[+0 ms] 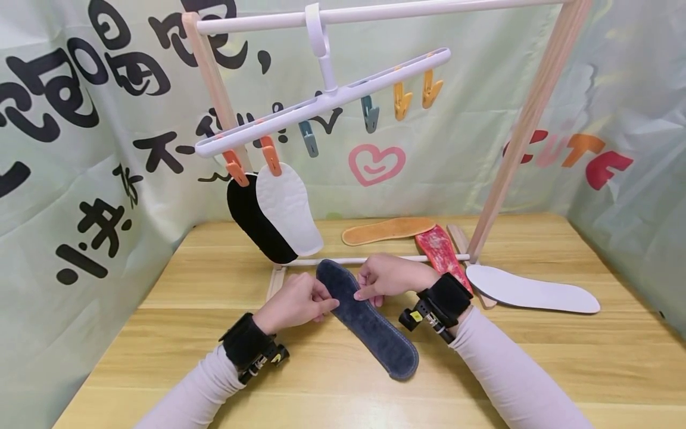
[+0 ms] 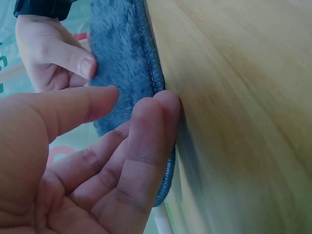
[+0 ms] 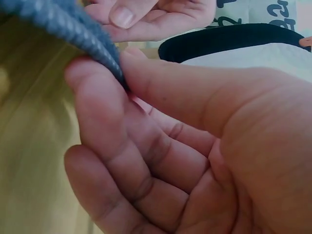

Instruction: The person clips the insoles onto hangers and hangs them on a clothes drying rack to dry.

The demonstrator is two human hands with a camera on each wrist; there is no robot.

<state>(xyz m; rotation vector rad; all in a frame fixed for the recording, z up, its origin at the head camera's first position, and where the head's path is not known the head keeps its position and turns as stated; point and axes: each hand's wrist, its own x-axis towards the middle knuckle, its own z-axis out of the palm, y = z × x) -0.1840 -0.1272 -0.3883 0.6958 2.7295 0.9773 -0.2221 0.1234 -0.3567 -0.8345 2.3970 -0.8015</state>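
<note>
A dark blue fuzzy insole (image 1: 370, 319) with a stitched edge lies aslant in front of me, its near end close to the tabletop. My right hand (image 1: 393, 275) pinches its right edge between thumb and forefinger, as the right wrist view shows. At the opposite edge is my left hand (image 1: 297, 302), its thumb apart from the loosely bent fingers. In the left wrist view those fingertips (image 2: 165, 100) overlap the stitched rim; whether they press on it I cannot tell. A black insole (image 1: 252, 220) and a white insole (image 1: 289, 208) hang behind, clipped by orange clothespins (image 1: 270, 156).
A tilted white hanger (image 1: 332, 101) with blue and yellow clothespins (image 1: 401, 102) hangs from the rack's top bar (image 1: 429, 10). Right of the hands lie an orange insole (image 1: 388, 230), a red patterned insole (image 1: 442, 253) and another white insole (image 1: 530, 290) on the wooden table (image 1: 177, 339).
</note>
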